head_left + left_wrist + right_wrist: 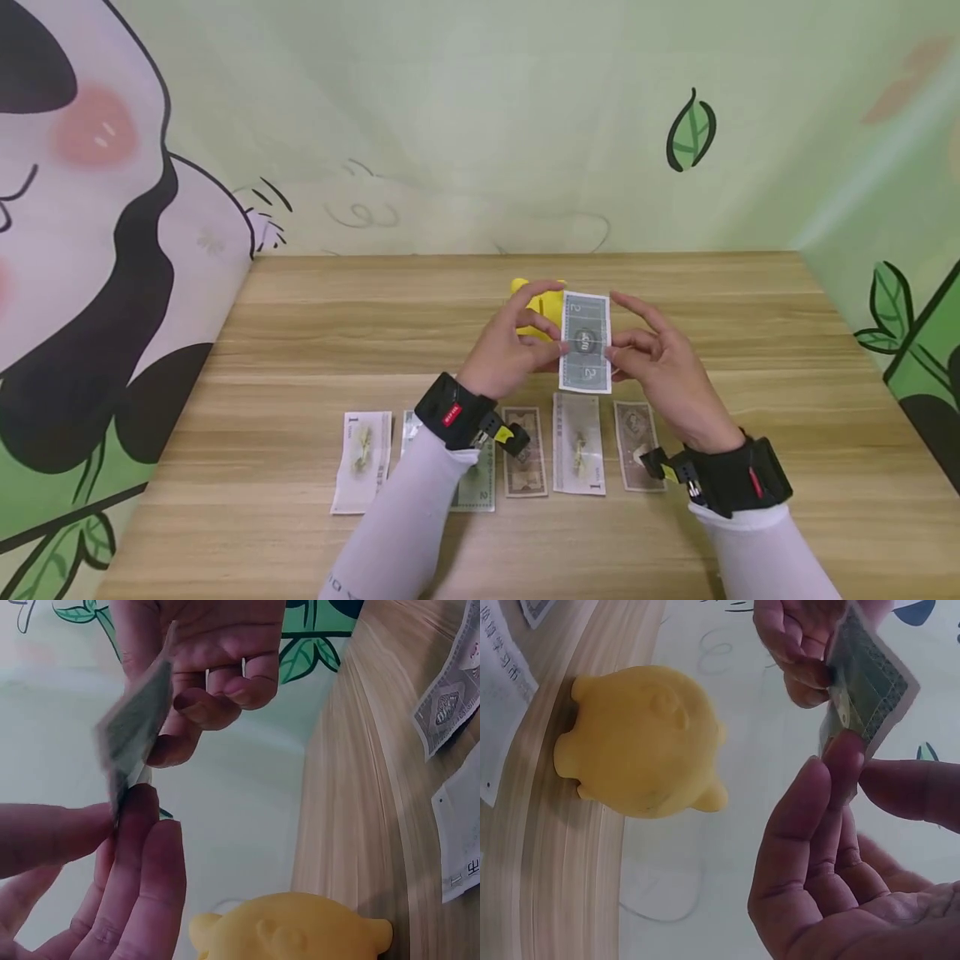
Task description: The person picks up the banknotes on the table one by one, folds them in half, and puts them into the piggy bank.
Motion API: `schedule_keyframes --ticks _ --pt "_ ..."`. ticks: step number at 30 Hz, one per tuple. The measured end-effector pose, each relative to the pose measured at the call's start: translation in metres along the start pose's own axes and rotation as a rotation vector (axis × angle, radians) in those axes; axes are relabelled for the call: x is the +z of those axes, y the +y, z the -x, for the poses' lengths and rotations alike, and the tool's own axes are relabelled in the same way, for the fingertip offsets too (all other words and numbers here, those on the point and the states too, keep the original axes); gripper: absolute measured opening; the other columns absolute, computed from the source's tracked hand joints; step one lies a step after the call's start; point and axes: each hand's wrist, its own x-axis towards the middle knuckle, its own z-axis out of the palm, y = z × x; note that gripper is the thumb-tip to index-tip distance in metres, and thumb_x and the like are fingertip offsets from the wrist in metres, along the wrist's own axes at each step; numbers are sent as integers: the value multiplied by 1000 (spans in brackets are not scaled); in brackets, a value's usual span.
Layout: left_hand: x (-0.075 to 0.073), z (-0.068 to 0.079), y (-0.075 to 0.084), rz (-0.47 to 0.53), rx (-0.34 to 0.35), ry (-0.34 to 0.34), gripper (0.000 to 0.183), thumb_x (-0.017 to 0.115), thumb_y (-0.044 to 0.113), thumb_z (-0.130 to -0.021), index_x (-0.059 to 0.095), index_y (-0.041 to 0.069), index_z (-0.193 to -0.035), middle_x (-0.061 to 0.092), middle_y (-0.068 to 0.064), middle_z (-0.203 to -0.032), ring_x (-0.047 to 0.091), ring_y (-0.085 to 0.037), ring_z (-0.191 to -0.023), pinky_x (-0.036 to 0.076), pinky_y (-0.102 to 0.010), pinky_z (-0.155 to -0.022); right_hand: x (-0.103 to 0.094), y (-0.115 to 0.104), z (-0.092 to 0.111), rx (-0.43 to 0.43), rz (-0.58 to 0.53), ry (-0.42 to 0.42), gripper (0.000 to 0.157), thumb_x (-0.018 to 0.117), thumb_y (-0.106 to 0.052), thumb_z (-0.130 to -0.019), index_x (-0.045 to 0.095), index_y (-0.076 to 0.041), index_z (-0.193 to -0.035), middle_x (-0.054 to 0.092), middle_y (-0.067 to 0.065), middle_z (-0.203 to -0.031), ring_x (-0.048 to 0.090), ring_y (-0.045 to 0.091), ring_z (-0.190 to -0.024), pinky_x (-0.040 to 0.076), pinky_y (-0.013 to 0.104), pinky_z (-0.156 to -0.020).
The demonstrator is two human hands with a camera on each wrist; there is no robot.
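A grey-green play banknote (586, 342) marked 2 is held up over the table, its long side running away from me. My left hand (508, 354) pinches its left edge between thumb and fingers. At the opposite edge, my right hand (675, 375) pinches it the same way, index finger extended towards the top corner. In the wrist views the note looks slightly bent. Behind the note and the left fingers stands a yellow piggy bank (641, 742), partly covered in the head view.
Several notes lie in a row nearer me: a white note (362, 462) at the left, a green note (476, 487) partly under my left forearm, a brown note (527, 475), another white note (579, 450) and a brown note (635, 433) at the right. A printed wall (465, 125) backs the table.
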Motion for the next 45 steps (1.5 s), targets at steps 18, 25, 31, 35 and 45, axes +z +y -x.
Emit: schedule_keyframes --ticks 18,25,31,35,45 --pt "-1 3 3 -287 7 -5 21 74 11 -85 75 15 -105 65 -1 -85 61 -15 -79 56 -29 -69 2 1 0 18 145 12 35 64 -9 -92 61 -8 -127 62 17 -105 59 25 -90 54 22 -68" --pt "-2 3 2 -333 40 13 15 75 17 -85 77 18 -100 69 5 -93 59 -11 -85 53 -33 -75 2 1 1 9 215 31 26 65 -17 -93 67 -8 -118 62 15 -103 57 24 -89 50 23 -65" --pt "-2 3 3 -359 64 28 12 76 16 -84 78 16 -96 64 2 -94 54 -15 -90 48 -32 -78 3 0 1 -4 247 49 22 64 -20 -94 69 -6 -111 61 12 -106 55 22 -92 48 30 -73" --pt "-2 3 4 -354 33 35 12 75 16 -85 77 15 -96 65 2 -98 55 -18 -95 52 -31 -81 3 -1 1 -1 242 57 22 65 -22 -94 70 -7 -109 60 9 -109 51 20 -99 45 37 -80" --pt "0 3 2 -197 -58 41 10 71 11 -88 74 7 -97 66 -6 -95 66 -20 -75 60 -38 -71 4 1 0 16 176 14 25 62 -18 -96 65 -5 -117 65 15 -108 59 23 -94 52 26 -77"
